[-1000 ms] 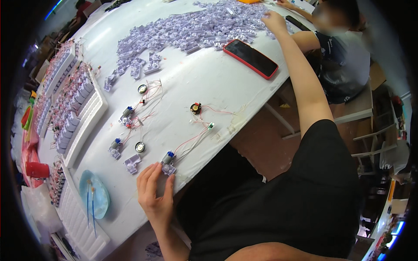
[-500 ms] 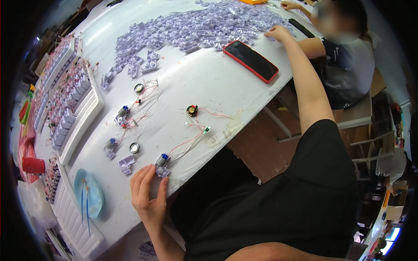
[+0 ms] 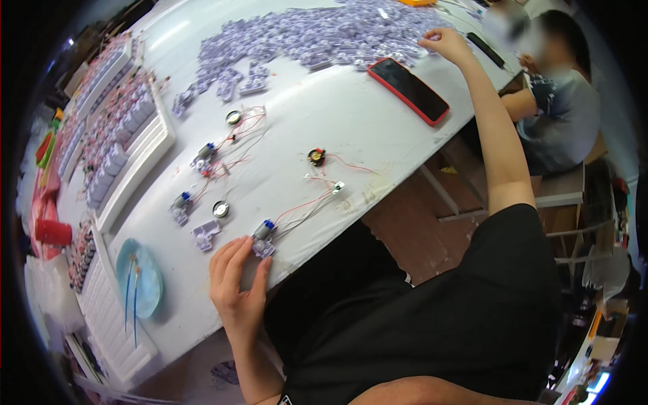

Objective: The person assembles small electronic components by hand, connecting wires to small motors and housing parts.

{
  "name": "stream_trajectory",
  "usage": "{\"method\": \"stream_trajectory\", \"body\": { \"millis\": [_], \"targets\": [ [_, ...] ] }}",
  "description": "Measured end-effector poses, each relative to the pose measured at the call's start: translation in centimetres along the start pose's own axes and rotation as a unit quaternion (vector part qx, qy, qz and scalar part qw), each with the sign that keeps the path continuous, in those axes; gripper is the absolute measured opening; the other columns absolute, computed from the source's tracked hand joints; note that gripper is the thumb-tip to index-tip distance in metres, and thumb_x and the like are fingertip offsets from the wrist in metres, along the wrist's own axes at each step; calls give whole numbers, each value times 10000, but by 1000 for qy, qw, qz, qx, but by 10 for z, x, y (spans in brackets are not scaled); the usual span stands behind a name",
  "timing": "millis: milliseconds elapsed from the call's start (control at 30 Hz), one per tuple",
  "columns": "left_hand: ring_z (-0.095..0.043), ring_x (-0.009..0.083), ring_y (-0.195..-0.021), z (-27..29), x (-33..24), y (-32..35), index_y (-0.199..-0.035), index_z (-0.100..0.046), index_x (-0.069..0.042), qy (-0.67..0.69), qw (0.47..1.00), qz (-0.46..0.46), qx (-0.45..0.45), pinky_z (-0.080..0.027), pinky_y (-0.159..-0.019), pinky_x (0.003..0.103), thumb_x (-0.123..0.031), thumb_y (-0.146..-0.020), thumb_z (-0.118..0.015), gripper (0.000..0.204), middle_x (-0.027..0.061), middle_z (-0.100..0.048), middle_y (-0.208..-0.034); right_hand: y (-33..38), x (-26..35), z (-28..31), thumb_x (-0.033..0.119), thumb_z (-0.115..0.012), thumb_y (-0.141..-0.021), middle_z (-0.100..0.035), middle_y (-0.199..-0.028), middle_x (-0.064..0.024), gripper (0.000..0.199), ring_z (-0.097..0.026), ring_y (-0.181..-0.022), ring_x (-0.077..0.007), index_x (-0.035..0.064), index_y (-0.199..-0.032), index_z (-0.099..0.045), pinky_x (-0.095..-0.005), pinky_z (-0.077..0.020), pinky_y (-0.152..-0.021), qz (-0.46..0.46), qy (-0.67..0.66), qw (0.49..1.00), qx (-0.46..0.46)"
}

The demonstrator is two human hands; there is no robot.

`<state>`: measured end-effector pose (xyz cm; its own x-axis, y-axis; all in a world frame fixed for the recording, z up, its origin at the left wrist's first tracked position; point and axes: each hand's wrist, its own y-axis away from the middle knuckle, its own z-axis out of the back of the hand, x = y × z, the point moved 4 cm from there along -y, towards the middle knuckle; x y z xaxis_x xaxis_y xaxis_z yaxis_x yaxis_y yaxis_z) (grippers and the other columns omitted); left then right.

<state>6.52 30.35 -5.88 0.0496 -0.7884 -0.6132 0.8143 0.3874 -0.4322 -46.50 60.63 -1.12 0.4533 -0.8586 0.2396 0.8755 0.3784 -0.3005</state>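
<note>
Left hand [image 3: 236,287] spread flat on white table [image 3: 317,135], right hand [image 3: 445,44] fingering purple parts pile [image 3: 324,34], cluttered workshop.

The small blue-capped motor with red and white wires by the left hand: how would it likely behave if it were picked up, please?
The motor looks tiny beside the left hand, so probably very light. Its thin red and white wires lie in loose curves, so they would likely trail floppily and drag the small white part at their end. Its rounded body might roll if nudged.

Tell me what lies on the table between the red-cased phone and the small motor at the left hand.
In the head view, between the red-cased phone and the blue-capped small motor: a round black-and-orange part with thin red and white wires.
</note>
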Motion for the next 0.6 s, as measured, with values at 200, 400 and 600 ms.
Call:
{"method": "stream_trajectory", "body": {
  "millis": [200, 400, 600],
  "targets": [
    [-636, 308, -1107, 5, 6, 5, -1133, -707, -15, 13, 1000, -1, -6, -502, -961, 401, 8, -752, -806, 395, 130, -696, -1114, 31, 199, -33, 406, -805, -798, -760, -1051, -95, 441, -730, -934, -206, 67, -1077, -758, -319, -554, -839, 183, -177, 964, 75],
    [-636, 310, -1107, 1, 5, 4, -1134, -708, -18, 21, 1000, -23, 0, -503, -964, 403, -7, -756, -809, 391, 133, -697, -1123, 56, 291, -96, 367, -810, -761, -756, -970, -110, 372, -726, -878, -263, 87, -1001, -768, -372, -552, -806, 282, -142, 942, 113],
    [-639, 313, -1101, 4, 1, 5, -1137, -706, -13, 7, 1000, -17, 6, -503, -966, 402, -8, -764, -802, 386, 138, -698, -1124, 69, 304, -100, 435, -803, -748, -741, -993, -118, 390, -713, -926, -283, 153, -1016, -778, -388, -550, -839, 216, -100, 962, 136]
  ]
}}
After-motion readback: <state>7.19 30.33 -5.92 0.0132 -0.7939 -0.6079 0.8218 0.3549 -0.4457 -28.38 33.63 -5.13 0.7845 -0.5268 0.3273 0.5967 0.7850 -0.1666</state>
